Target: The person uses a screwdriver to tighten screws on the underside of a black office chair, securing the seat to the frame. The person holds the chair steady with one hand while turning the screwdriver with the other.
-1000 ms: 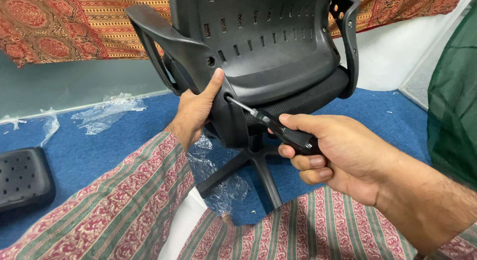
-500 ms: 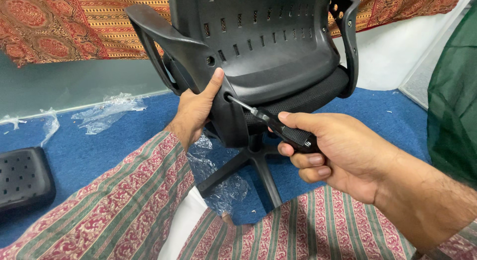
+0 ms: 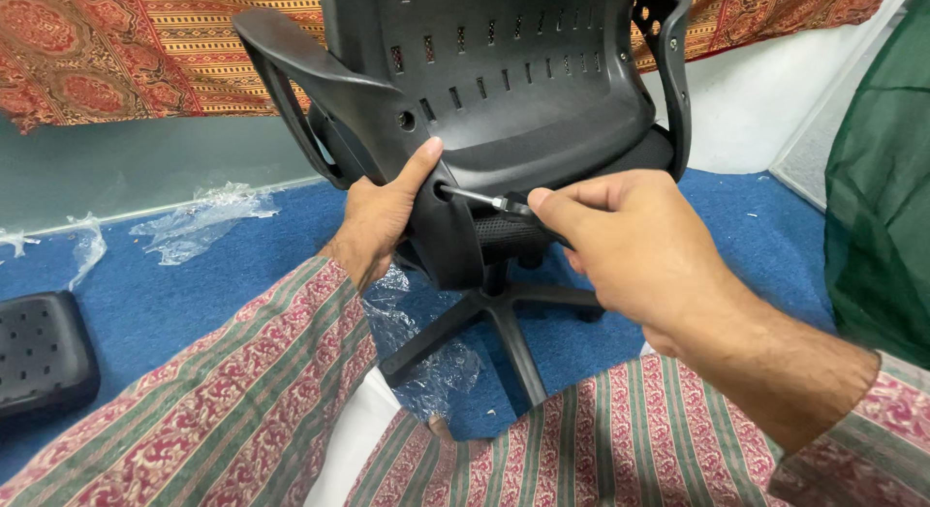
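A: Right hand [image 3: 644,250]?
B: Closed round a screwdriver [image 3: 494,204]; its metal tip sits in a hole in the armrest bracket of the black office chair [image 3: 523,91]

A: Left hand [image 3: 383,216]?
B: Gripping that bracket, thumb up beside the hole

A: Chair position?
B: Tilted, base on the blue carpet [image 3: 184,294], clear plastic wrap [image 3: 421,357] under it, a black panel [image 3: 39,357] at the carpet's left edge

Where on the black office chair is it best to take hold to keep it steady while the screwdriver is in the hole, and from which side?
Probably the armrest bracket of the office chair, beside the screw hole, approached from the left. The left hand grips there, thumb by the hole. The bracket is narrow enough to wrap, and this leaves the right side open for the right hand with the screwdriver.
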